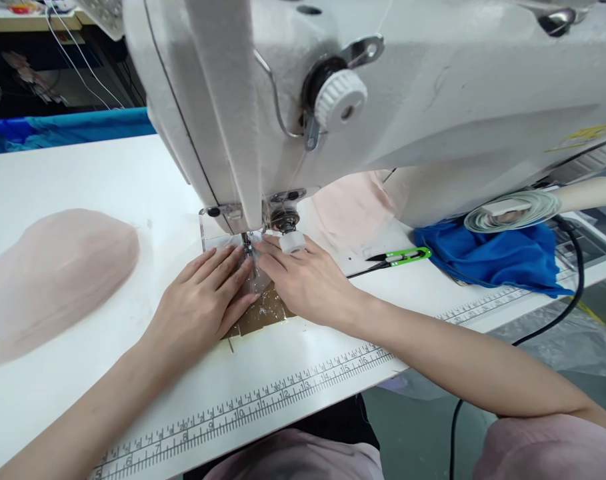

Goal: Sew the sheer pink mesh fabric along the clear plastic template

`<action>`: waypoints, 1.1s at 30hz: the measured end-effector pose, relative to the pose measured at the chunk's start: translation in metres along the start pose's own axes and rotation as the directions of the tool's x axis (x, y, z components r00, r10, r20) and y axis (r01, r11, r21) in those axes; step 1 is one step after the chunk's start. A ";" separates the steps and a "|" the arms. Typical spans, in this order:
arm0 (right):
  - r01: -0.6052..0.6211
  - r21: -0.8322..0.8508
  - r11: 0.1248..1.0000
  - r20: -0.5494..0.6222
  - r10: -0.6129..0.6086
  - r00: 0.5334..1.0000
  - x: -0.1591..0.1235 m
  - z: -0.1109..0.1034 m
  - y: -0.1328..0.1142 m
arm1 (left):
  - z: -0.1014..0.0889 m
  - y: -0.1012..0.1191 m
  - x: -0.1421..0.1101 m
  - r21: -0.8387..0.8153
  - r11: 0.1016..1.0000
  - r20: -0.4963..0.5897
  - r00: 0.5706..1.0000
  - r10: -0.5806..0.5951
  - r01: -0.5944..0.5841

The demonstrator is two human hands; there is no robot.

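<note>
Under the sewing machine [363, 100] needle, the left hand [203, 300] and right hand [305, 280] are pressing flat, fingers spread and gripping nothing, keeping the small sheer piece [255, 283] taut on the desk [107, 180]; green snips [400, 255] are lying nearby.

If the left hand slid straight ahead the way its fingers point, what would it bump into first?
Probably the needle and presser foot of the sewing machine; the left hand has its fingertips flat on the cloth just short of it.
</note>
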State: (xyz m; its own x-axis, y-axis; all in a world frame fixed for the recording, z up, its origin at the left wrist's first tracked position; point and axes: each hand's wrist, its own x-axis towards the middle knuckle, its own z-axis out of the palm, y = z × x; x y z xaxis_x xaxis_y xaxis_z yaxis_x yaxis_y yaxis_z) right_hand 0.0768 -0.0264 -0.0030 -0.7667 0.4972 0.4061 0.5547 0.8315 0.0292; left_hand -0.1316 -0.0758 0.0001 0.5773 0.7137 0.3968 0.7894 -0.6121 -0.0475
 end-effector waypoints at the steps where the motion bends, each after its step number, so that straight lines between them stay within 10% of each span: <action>1: -0.006 0.004 1.000 0.006 0.006 1.000 0.000 0.001 0.001 | 0.001 0.001 0.000 0.024 1.000 -0.002 1.000 0.010 -0.010; 33: -0.016 -0.003 1.000 -0.036 0.016 0.999 0.001 0.004 0.003 | 0.003 0.005 0.001 0.128 0.991 -0.017 1.000 -0.023 0.025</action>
State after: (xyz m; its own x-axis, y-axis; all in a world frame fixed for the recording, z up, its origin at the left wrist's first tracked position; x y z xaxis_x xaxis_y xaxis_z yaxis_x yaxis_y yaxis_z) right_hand 0.0759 -0.0225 -0.0058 -0.7457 0.5012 0.4390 0.5680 0.8226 0.0255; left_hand -0.1260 -0.0769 -0.0022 0.5552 0.7216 0.4135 0.8238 -0.5454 -0.1542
